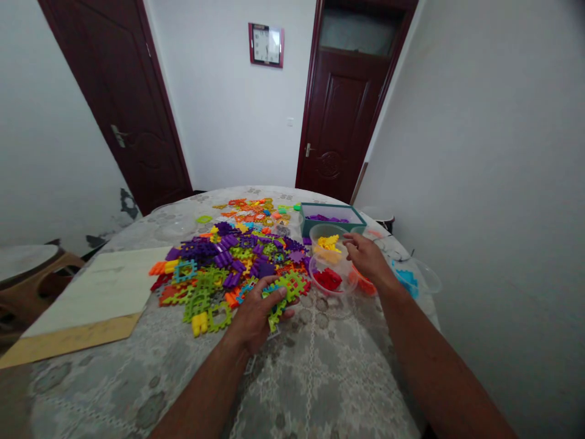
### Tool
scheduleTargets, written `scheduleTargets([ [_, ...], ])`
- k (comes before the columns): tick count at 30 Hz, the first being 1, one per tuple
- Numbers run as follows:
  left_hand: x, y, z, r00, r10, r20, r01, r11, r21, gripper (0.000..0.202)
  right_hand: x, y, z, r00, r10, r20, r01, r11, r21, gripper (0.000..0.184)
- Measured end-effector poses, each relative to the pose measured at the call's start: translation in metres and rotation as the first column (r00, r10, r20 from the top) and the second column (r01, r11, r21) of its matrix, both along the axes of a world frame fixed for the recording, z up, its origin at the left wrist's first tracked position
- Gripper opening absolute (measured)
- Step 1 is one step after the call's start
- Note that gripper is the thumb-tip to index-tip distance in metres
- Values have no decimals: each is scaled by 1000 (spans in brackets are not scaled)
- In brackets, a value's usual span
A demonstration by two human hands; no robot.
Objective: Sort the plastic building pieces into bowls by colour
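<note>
My left hand point(258, 314) is closed around several green toothed plastic building pieces point(291, 285), with a bit of blue among them, at the near right edge of a big mixed pile. My right hand point(364, 253) reaches over the clear bowls with its fingers curled at the rim of the one with yellow pieces point(328, 243). Whether anything is between those fingertips is hidden. Just nearer stands a clear bowl of red pieces point(328, 279). An orange-filled bowl point(364, 281) lies partly behind my right wrist, and blue pieces point(406, 280) sit in another bowl to the right.
The heap of purple, green and orange pieces point(235, 259) covers the table's middle. Behind the bowls stands a green-edged box point(336, 228) with purple pieces inside. Scattered orange pieces point(251, 212) lie at the far side. A flat pale board point(98, 289) rests at the left.
</note>
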State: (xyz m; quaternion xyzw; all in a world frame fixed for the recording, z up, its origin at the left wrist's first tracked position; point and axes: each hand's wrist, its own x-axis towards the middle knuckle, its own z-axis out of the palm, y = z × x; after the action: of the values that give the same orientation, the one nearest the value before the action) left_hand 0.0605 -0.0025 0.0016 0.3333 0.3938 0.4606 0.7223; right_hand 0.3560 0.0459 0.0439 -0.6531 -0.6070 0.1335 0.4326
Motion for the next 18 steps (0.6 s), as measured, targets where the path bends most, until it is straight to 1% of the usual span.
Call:
scheduleTargets([
  [3,-1,0,0,1000,-3,2,3,1000,-3,55,-8,-15,-7,999,-27,40,26,999,25,33],
  [5,0,-2,1,1000,-12,1,12,1000,-8,56,-21,-32,-9,999,8,37,-9,999,43,29],
  [6,0,-3,2,1000,-20,-1,20,1000,-7,56,-28,-41,-9,998,49,34,-50,998,48,27],
  [8,1,-4,2,999,-38,-11,38,999,2,57,-44,-57,-8,984,177,28,-178,984,31,24],
  [10,1,-5,3,998,-54,-20,54,998,16,58,-59,-69,-9,948,317,-4,-317,948,-26,22],
  [12,1,-5,2,997,-70,-21,70,997,31,59,-70,-75,-13,912,402,-83,-409,908,-87,24],
  [14,0,-4,0,997,-79,-19,80,995,50,59,-79,-77,-19,885,433,-173,-454,884,-111,27],
  [18,0,-3,-3,996,-86,-22,87,994,71,55,-88,-75,-29,840,448,-305,-504,853,-135,26],
])
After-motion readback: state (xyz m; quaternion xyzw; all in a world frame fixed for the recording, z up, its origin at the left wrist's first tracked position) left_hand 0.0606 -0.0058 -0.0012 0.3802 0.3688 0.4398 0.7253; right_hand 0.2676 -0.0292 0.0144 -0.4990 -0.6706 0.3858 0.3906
